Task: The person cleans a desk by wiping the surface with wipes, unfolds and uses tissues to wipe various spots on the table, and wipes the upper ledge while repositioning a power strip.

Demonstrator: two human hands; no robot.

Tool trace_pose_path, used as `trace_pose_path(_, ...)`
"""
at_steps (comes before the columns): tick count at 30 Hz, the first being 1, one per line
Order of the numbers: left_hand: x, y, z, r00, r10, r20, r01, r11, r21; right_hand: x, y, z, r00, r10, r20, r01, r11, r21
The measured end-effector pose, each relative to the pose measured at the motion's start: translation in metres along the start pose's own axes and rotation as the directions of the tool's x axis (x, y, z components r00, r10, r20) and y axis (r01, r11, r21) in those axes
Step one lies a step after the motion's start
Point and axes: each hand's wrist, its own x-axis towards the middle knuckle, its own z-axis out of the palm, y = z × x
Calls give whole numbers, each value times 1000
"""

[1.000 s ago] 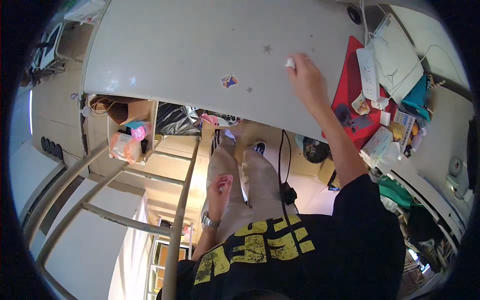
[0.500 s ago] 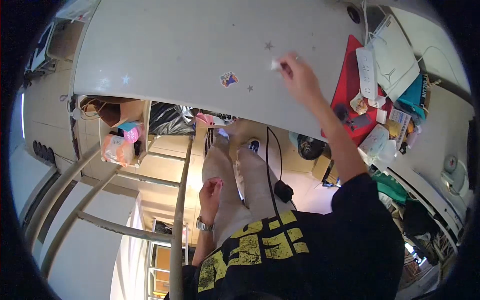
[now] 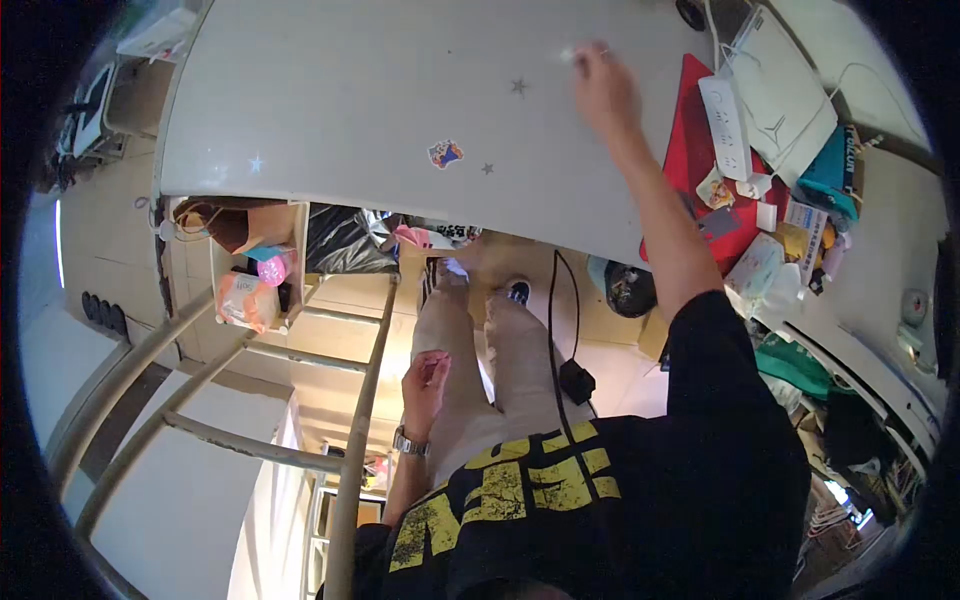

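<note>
Two hands in view, well apart from each other. Right hand [image 3: 608, 92] is stretched out over the grey-white table [image 3: 330, 100], fingertips pinched together on a small white piece [image 3: 568, 54]. That bit's pretty blurry, so I can't tell what it is or whether it's touching the tabletop. It's up near a grey star sticker [image 3: 518, 87], with a colorful cartoon sticker [image 3: 446, 154] closer to the table's front edge.

Left hand [image 3: 425, 385] is over the person's lap with the fingers curled in. Can't tell if there's anything in it, tbh. It's got a metal watch [image 3: 410, 441] on the wrist, and a metal ladder [image 3: 354, 440] stands just beside it.

Over to the right of the outstretched arm there's a red mat [image 3: 685, 150] with a white power strip [image 3: 725, 128] lying partly on it, next to a pale flat device [image 3: 785, 100].
</note>
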Motion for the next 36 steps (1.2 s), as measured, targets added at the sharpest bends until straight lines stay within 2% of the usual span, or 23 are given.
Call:
trace_pose_path(1,4,0,2,1000,11,-3,-12,1000,-3,-17,-14,2,989,-147,0,147,988,47)
trace_pose_path(3,0,6,3,1000,-27,3,27,1000,3,-77,-54,11,905,-426,7,421,896,142)
trace_pose_path(5,-4,5,5,999,-47,17,47,999,21,-63,-39,13,962,-266,57,256,956,146)
trace_pose_path(7,-6,-3,7,998,-44,43,42,998,51,-27,-9,17,988,-153,14,151,984,93)
trace_pose_path(9,-10,-3,2,998,-49,33,47,997,59,13,26,17,988,-84,-129,84,996,-10)
trace_pose_path(10,-9,-3,4,998,-48,31,46,998,48,-8,9,19,997,-12,73,22,989,-143)
trace_pose_path(12,-9,-21,-4,997,-59,57,58,998,17,-76,-46,21,957,-258,134,280,942,-185)
trace_pose_path(15,-12,-20,-2,994,-82,73,80,996,27,-71,-50,13,865,-494,-85,499,865,47)
trace_pose_path(16,-9,-17,1,994,-79,72,76,996,38,-34,-22,22,976,-196,90,194,980,29)
trace_pose_path(19,-9,-13,-4,991,-130,44,127,990,61,8,1,6,999,-43,13,43,999,-23)
trace_pose_path(22,-8,-34,-4,1000,25,17,-25,999,31,-84,-38,21,914,-378,-148,388,920,47)
trace_pose_path(25,-12,-13,-1,993,-60,97,59,998,11,-62,-21,17,897,-425,-124,419,905,-66)
trace_pose_path(26,-11,-23,-1,993,-54,104,62,995,-76,-22,9,18,990,-120,79,131,981,-144)
trace_pose_path(27,-9,-21,-1,994,-70,86,75,995,-65,22,61,27,999,47,-9,-46,992,120)
trace_pose_path(29,-13,-9,-3,992,-117,55,119,992,-34,45,92,34,979,161,-122,-129,963,237)
trace_pose_path(30,-11,-17,-6,994,-96,49,100,991,-87,29,82,27,979,85,-183,-75,995,62)
trace_pose_path(31,-16,-15,-9,995,-89,46,92,995,-48,11,69,19,975,-3,-222,-25,992,-121)
trace_pose_path(33,-18,-7,-12,997,-60,43,59,998,21,-57,40,13,991,-29,-128,5,983,-185)
trace_pose_path(36,-20,-6,-15,995,-37,88,38,999,-6,-66,27,1,960,-188,-209,168,980,-111)
